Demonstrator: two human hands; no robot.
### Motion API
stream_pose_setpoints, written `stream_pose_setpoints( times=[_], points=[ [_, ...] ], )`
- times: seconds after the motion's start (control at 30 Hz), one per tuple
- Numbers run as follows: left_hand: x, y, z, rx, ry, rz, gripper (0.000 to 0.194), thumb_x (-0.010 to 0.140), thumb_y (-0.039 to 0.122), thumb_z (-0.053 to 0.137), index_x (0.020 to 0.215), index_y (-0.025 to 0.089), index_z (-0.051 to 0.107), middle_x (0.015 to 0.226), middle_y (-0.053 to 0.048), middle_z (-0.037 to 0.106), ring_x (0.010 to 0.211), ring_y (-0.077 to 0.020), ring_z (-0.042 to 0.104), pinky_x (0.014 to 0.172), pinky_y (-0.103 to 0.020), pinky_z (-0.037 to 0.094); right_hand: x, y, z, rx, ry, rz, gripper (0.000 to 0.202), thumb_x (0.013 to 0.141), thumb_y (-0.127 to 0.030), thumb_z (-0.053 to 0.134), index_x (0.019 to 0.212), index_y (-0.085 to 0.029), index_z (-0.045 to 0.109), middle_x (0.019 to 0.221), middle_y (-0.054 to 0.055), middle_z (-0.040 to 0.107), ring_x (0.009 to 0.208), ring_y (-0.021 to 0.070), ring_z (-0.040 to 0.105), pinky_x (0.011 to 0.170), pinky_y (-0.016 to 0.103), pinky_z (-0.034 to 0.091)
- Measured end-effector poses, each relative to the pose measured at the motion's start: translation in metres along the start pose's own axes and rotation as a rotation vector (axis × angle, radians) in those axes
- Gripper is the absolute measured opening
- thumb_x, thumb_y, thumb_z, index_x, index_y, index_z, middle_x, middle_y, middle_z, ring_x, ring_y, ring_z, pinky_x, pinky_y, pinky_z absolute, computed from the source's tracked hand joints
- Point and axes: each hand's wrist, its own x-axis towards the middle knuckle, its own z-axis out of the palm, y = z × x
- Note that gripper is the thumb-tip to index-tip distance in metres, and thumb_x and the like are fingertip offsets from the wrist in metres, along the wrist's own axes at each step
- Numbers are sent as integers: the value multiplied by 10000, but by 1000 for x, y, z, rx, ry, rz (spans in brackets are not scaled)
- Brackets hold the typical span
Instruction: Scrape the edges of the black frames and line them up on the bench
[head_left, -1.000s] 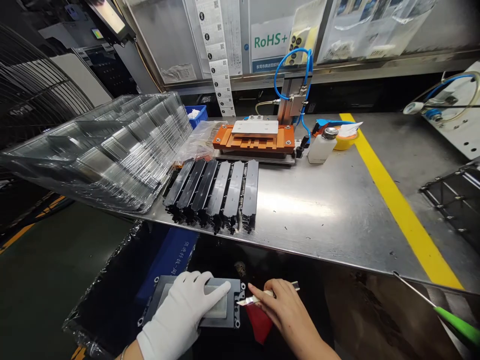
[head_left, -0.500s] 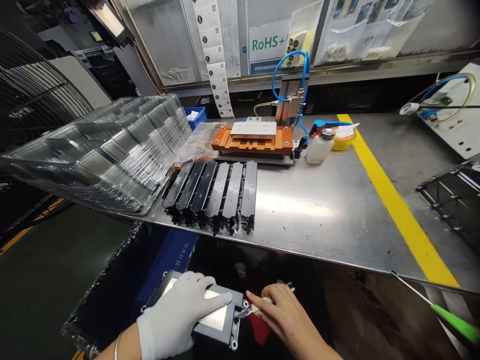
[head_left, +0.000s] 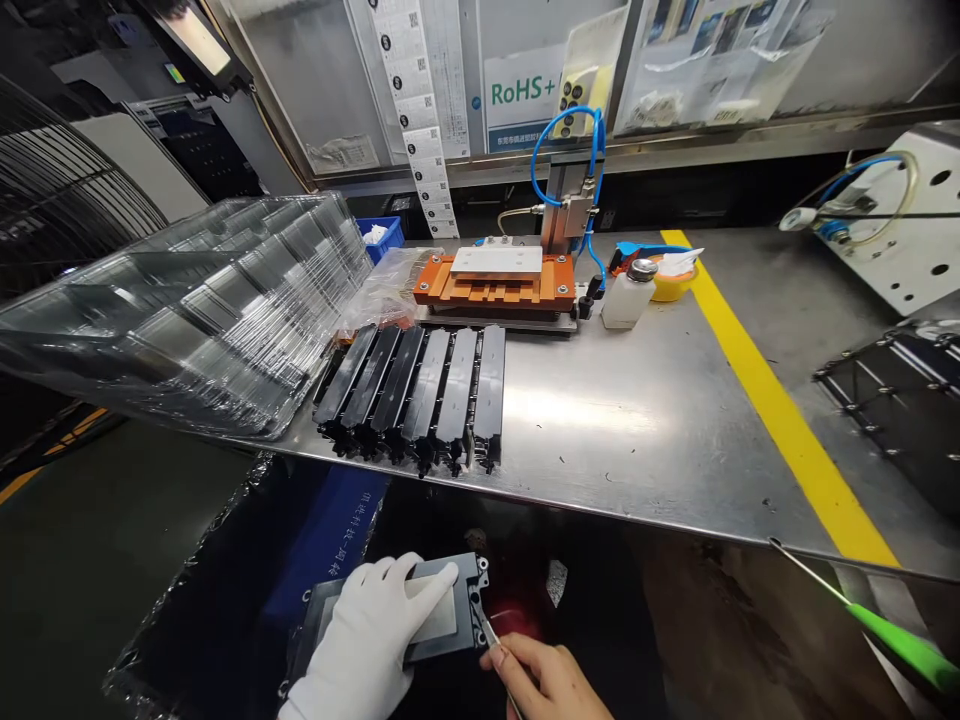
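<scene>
My left hand (head_left: 367, 635), in a white glove, is wrapped over a dark grey rectangular part (head_left: 459, 580) with a lighter panel on its face and small round lugs at its corners. Its thumb lies across the panel. The bare right hand (head_left: 551, 680) pinches a slim metal tool (head_left: 489, 632), whose tip touches the right end of the part near a lug. The tool's lower portion is hidden by the fingers. Both hands are below the front edge of the metal table (head_left: 600, 430).
Several long black parts (head_left: 442, 390) lie side by side on the table, before an orange fixture (head_left: 491, 290). Clear plastic trays (head_left: 247, 290) stand left, a white bottle (head_left: 628, 298) and yellow bowl (head_left: 673, 288) behind. A green-handled tool (head_left: 896, 640) juts out at lower right.
The grey part has tilted, its right end now higher. My right hand has moved down and left, and the tool now points more steeply upward. The whole view has shifted slightly.
</scene>
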Motion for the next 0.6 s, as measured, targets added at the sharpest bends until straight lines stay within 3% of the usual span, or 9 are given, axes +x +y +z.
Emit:
stream_pose_setpoints(
  times=[0.1, 0.23, 0.33, 0.5, 0.6],
  points=[
    [-1, 0, 2, 3, 95, 8, 955, 571, -3, 575, 1424, 413, 472, 1293, -132, 589, 1093, -339, 585, 902, -498, 473, 0, -3, -3, -10, 31, -13, 669, 964, -703, 310, 996, -154, 692, 536, 41, 636, 541, 180, 646, 639, 265, 472],
    [-1, -1, 4, 6, 135, 19, 980, 550, -33, 562, 1421, 404, 462, 1284, -123, 585, 1088, -326, 584, 898, -475, 478, -1, -8, -6, -18, -4, 1, 612, 962, -665, 354, 962, -160, 700, 534, 37, 619, 550, 186, 650, 589, 252, 446],
    [-3, -3, 6, -10, 157, 19, 965, 552, -4, 565, 1426, 390, 453, 1274, -134, 581, 1083, -337, 578, 890, -489, 478, 1, -9, -5, -12, 26, 5, 624, 967, -660, 320, 997, -157, 689, 529, 31, 613, 540, 176, 627, 657, 278, 468],
    [-3, -5, 7, -11, 176, 14, 990, 543, -42, 556, 1423, 399, 448, 1269, -122, 588, 1073, -328, 592, 891, -484, 487, 3, -10, -7, 27, -33, 4, 742, 887, -793, 356, 965, -136, 691, 507, 10, 526, 524, 171, 587, 562, 259, 413],
    [-1, -4, 6, -131, 196, -26, 954, 567, -17, 563, 1429, 375, 442, 1278, -105, 591, 1101, -333, 597, 919, -523, 495, 0, -7, -13, 210, 3, -24, 783, 853, -852, 354, 997, -135, 635, 623, 25, 572, 565, 151, 559, 581, 260, 419]
  ],
)
